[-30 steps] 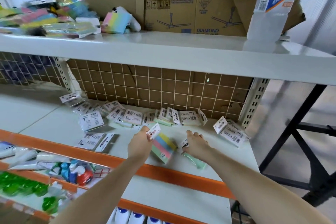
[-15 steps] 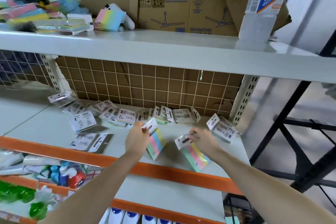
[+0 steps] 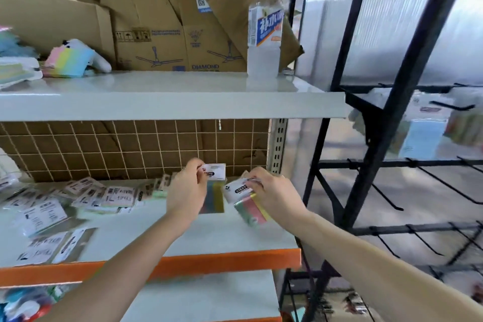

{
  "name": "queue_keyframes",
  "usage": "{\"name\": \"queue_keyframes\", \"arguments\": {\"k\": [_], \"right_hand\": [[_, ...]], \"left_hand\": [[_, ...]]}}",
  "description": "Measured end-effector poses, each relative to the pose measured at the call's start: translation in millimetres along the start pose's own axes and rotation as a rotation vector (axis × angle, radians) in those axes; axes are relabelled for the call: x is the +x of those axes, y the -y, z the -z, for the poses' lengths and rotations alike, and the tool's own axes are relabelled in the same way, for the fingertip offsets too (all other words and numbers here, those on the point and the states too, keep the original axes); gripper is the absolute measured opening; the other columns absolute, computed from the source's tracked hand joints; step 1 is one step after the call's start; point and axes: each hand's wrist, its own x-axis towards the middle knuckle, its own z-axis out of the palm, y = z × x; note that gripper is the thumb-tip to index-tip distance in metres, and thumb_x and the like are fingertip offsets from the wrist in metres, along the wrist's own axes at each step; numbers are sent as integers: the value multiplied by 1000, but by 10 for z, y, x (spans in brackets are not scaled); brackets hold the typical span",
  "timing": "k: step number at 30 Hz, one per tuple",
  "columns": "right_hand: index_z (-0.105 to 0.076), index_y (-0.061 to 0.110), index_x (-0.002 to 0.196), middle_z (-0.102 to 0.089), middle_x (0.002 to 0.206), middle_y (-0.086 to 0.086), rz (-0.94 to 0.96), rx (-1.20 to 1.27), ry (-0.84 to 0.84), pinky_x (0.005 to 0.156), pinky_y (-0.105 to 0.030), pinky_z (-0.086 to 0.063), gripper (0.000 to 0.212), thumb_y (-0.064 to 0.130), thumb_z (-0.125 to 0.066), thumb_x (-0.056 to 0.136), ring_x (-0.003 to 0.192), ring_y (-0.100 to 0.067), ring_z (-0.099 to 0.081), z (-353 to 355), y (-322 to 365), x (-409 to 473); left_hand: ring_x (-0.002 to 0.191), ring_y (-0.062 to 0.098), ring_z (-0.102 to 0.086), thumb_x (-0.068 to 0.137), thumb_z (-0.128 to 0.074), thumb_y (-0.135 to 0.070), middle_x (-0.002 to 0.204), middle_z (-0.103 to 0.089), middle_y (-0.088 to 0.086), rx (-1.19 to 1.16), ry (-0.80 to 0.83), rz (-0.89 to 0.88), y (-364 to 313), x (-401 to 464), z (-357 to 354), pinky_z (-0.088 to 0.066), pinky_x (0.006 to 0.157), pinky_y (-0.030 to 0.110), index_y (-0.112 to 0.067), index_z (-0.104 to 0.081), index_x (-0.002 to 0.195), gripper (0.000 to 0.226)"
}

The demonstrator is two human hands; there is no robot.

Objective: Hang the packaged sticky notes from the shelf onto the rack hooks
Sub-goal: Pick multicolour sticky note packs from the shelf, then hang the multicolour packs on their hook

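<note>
Shelving [image 3: 167, 102] fills the left and centre of the frame, grey boards with an orange front lip, and the black rack [image 3: 386, 117] stands at the right with its hooks [image 3: 386, 198] jutting forward, most of them bare. Loose packs of sticky notes [image 3: 78, 198] lie scattered over the middle board at lower left, and a water bottle [image 3: 264, 34] stands upright on the top board before flattened cartons [image 3: 162, 34]. Two packs are lifted clear of the board at centre frame. The left hand [image 3: 187, 191] pinches the left pack [image 3: 214, 188] by its white header card, thumb and fingers closed on the card, colour block hanging below. The right hand [image 3: 271, 193] grips the right pack [image 3: 247, 198], fingers curled over the header, and the pack sits tilted. Both forearms reach forward from the bottom edge, wrists near each other, packs just beside one another. In my judgement the carry to the rack is in hand. To do it well, hold each pack by the header only, leave the hang hole uncovered, square the tilted pack upright, and present one hole at a time in line with a hook tip before sliding it on.
</note>
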Motion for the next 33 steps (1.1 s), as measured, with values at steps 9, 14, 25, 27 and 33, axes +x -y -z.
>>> {"name": "queue_keyframes", "arguments": {"k": [9,14,25,27,33], "right_hand": [[-54,31,87,-63,81,19,-31,298,-218,69,-21,-50,14,20,-59,93,82,-5,-63,1164,-425,-860],[-56,29,78,-64,72,20,-55,403,-316,60,-7,-39,19,17,-63,91,71,8,-58,1791,-748,-1344],[-61,16,82,-65,71,31,-154,402,-547,55,-4,-39,12,11,-60,92,66,12,-58,2927,-1635,-2084],[-62,17,82,-67,73,23,-180,404,-596,57,-7,-42,10,14,-61,92,66,5,-60,3124,-1785,-2154],[-62,10,86,-69,78,0,-243,310,-721,62,-31,-51,12,21,-61,92,74,-21,-64,3651,-2349,-2255]], "left_hand": [[65,7,-53,96,-50,-9,77,-57,-9,-171,26,-311,-1453,-480,-63,-34,57,14,-9,-59,98,10],[65,3,-49,99,-42,-10,74,-51,-15,-282,61,-355,-2267,-873,-244,-31,58,16,-11,-56,99,14],[58,6,-43,98,-42,-23,65,-49,-9,-319,389,-396,-3604,-1218,-990,-31,55,32,-24,-50,82,18],[59,6,-46,98,-40,-26,66,-51,-9,-342,401,-392,-3792,-1195,-1129,-31,54,30,-23,-52,83,20],[65,6,-53,97,-44,-23,68,-57,-7,-438,462,-439,-4398,-1081,-1612,-40,60,27,-26,-50,73,25]]}}
